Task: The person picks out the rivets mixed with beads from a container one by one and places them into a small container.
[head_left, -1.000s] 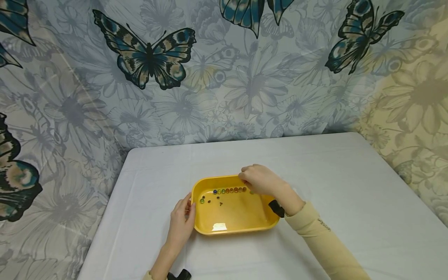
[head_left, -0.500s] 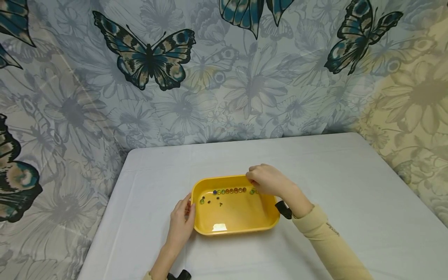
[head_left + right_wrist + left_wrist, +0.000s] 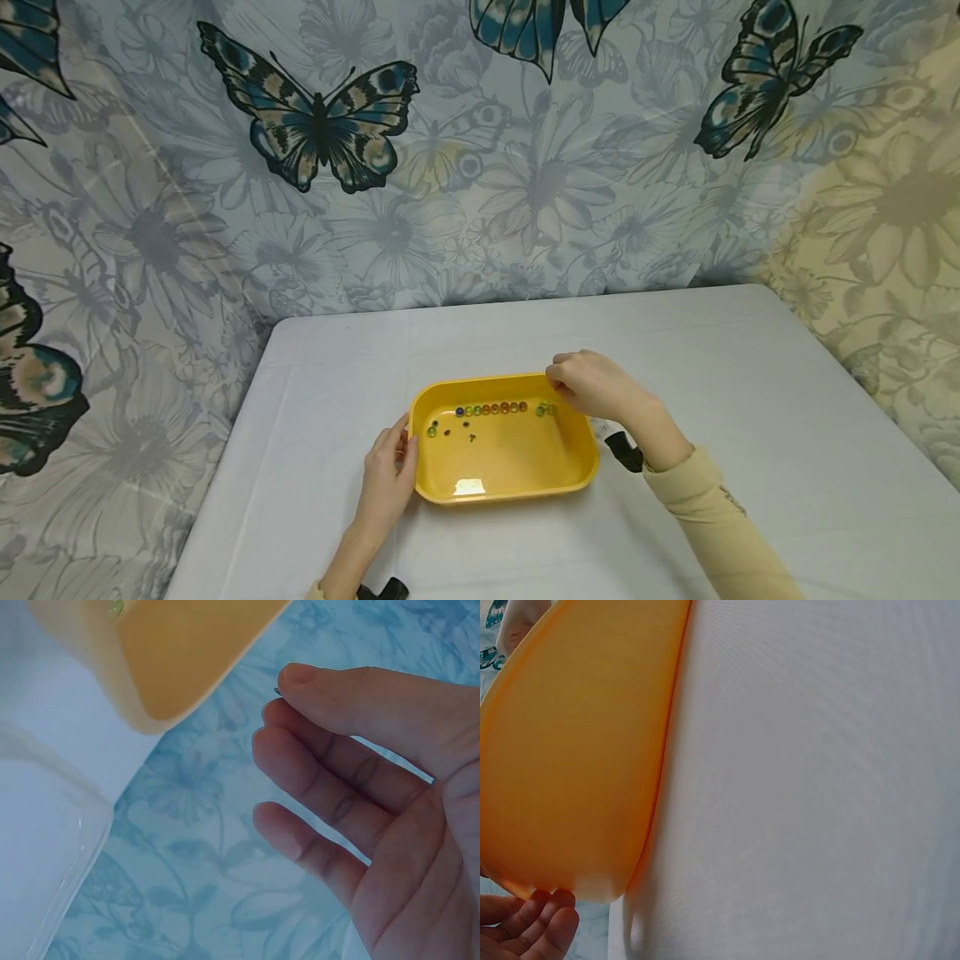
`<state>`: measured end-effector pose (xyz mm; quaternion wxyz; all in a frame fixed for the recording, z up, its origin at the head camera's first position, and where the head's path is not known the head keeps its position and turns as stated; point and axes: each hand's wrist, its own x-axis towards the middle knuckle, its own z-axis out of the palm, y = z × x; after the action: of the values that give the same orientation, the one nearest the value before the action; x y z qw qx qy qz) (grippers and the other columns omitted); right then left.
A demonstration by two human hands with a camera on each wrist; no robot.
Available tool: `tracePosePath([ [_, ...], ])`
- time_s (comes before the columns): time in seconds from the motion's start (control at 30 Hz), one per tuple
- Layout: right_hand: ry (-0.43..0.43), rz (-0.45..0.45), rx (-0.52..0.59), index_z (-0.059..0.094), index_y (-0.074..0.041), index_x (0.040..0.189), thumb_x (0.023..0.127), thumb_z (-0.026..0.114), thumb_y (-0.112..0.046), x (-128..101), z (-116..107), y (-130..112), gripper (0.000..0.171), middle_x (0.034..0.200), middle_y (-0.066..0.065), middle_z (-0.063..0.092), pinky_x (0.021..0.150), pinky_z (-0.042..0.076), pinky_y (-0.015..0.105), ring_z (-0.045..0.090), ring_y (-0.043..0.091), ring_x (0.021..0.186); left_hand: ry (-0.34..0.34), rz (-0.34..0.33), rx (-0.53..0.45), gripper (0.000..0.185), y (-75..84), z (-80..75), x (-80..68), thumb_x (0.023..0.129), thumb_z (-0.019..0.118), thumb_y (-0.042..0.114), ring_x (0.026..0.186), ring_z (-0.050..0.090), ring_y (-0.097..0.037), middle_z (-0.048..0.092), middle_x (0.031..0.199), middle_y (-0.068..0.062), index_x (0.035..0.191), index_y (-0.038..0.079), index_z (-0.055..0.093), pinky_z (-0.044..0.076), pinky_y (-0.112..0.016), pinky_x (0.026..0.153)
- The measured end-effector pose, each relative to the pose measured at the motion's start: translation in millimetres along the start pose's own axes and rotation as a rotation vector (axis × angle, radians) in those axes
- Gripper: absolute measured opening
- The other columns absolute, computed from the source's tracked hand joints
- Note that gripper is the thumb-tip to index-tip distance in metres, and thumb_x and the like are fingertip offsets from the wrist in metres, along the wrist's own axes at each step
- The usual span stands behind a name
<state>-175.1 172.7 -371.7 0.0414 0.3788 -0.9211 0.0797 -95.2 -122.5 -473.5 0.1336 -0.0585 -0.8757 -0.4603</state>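
Observation:
A yellow tray (image 3: pixel 510 458) lies on the white table, its left end gripped by my left hand (image 3: pixel 390 471). In the left wrist view, fingertips (image 3: pixel 559 900) touch the tray's outer wall. Inside, a row of small glass marbles (image 3: pixel 495 409) runs along the back, with green ones (image 3: pixel 541 410) apart at the right. A green marble (image 3: pixel 432 431) and several tiny dark bits (image 3: pixel 466 425) lie at the left. Over the tray's back right corner is my right hand (image 3: pixel 596 385). In the right wrist view, its thumb and forefinger pinch a tiny dark piece (image 3: pixel 277 691), mostly hidden.
A clear container (image 3: pixel 52 825) stands beside the tray's right end, mostly behind my right wrist in the head view. White cloth covers the table (image 3: pixel 360 358). A wall cloth with butterflies (image 3: pixel 322 125) hangs behind its back edge.
My right hand has moved to the right along the tray's back edge, uncovering the green marbles there. My left hand and the tray have stayed in place.

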Motion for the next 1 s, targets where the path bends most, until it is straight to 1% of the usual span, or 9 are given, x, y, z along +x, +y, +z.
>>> tracePosePath([
  [0.23,-0.019,0.034,0.006,0.057,-0.01,0.067,0.075,0.064,0.011,-9.2,-1.5,6.8,0.023,0.064,-0.005,0.043,0.063,0.042,0.031,0.038,0.01,0.056,0.009,0.002,-0.006,0.037,-0.6,1.0,-0.3,0.092,0.054,0.004,0.077,0.051,-0.013,0.053,0.087,-0.005,0.127,-0.007,0.05,0.05,-0.023,0.068],
  [0.33,-0.019,0.045,0.01,0.061,-0.007,0.071,0.075,0.066,0.01,-13.8,-3.9,9.1,0.018,0.065,-0.004,0.047,0.065,0.045,0.032,0.043,0.01,0.057,0.018,0.009,-0.008,0.037,-1.1,1.7,-0.3,0.092,0.055,0.004,0.077,0.051,-0.012,0.053,0.087,-0.004,0.127,-0.007,0.05,0.05,-0.022,0.067],
  [0.47,0.013,0.037,0.019,0.063,-0.006,0.073,0.073,0.068,0.009,-19.7,-7.3,11.0,0.016,0.067,-0.002,0.051,0.065,0.048,0.034,0.048,0.011,0.058,0.024,0.012,-0.006,0.037,-1.5,1.9,-0.7,0.092,0.055,0.004,0.076,0.05,-0.012,0.053,0.087,-0.004,0.127,-0.007,0.05,0.05,-0.022,0.067],
  [0.57,0.039,0.029,0.024,0.061,-0.007,0.07,0.071,0.068,0.01,-23.3,-7.9,13.3,0.018,0.065,-0.003,0.05,0.062,0.047,0.032,0.046,0.01,0.057,0.024,0.011,-0.005,0.037,-1.6,2.2,-0.8,0.092,0.055,0.004,0.077,0.05,-0.012,0.053,0.087,-0.004,0.127,-0.006,0.051,0.05,-0.023,0.068],
  [0.63,0.041,0.035,0.023,0.059,-0.008,0.068,0.071,0.067,0.011,-25.1,-7.4,15.4,0.021,0.064,-0.004,0.048,0.06,0.044,0.031,0.043,0.009,0.056,0.027,0.013,-0.003,0.037,-1.6,2.2,-0.6,0.092,0.055,0.004,0.077,0.051,-0.012,0.053,0.087,-0.004,0.127,-0.006,0.051,0.051,-0.023,0.068],
  [0.8,0.013,0.071,0.026,0.055,-0.011,0.066,0.074,0.063,0.011,-29.2,-6.0,20.8,0.025,0.063,-0.005,0.044,0.06,0.04,0.03,0.038,0.009,0.056,0.029,0.015,0.006,0.036,-0.6,1.5,-0.6,0.092,0.055,0.005,0.077,0.052,-0.012,0.053,0.087,-0.004,0.126,-0.007,0.051,0.051,-0.023,0.068],
  [1.0,0.009,0.087,0.038,0.055,-0.012,0.066,0.074,0.063,0.011,-35.1,-8.0,23.5,0.026,0.063,-0.005,0.045,0.06,0.041,0.03,0.038,0.008,0.056,0.014,-0.013,-0.008,0.037,0.1,0.7,0.1,0.093,0.054,0.006,0.078,0.051,-0.011,0.053,0.088,-0.004,0.128,-0.005,0.05,0.051,-0.024,0.069],
])
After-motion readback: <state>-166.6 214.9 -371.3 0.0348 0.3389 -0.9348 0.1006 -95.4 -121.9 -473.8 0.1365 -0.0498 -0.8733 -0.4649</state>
